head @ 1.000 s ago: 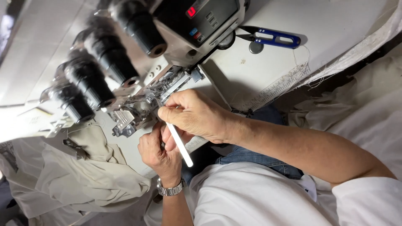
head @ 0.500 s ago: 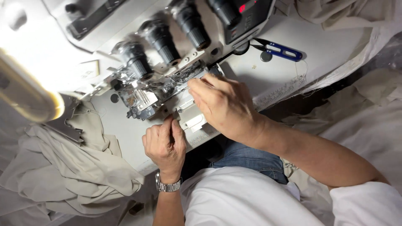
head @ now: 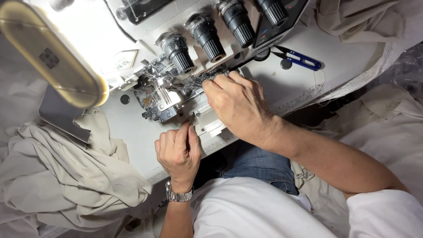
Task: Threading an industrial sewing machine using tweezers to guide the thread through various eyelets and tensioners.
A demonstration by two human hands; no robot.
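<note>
- My right hand [head: 240, 105] sits centre frame, fingers pressed together at the overlock sewing machine [head: 176, 83], fingertips in the metal stitching area [head: 161, 99]; whether they pinch thread, I cannot tell.
- My left hand [head: 178, 152], lower centre, is curled, thumb and forefinger pinched at the plate's front edge, seemingly to steady it.
- Blue thread snips [head: 299, 59] lie upper right on the tabletop [head: 348, 57], within reach.
- Beige fabric [head: 61, 176] is heaped lower left, off the stitching area.

A long oval cream lamp [head: 53, 55] at ten o'clock glares, washing out the white machine body nearby, while edges stay dimmer, softly blurred
</note>
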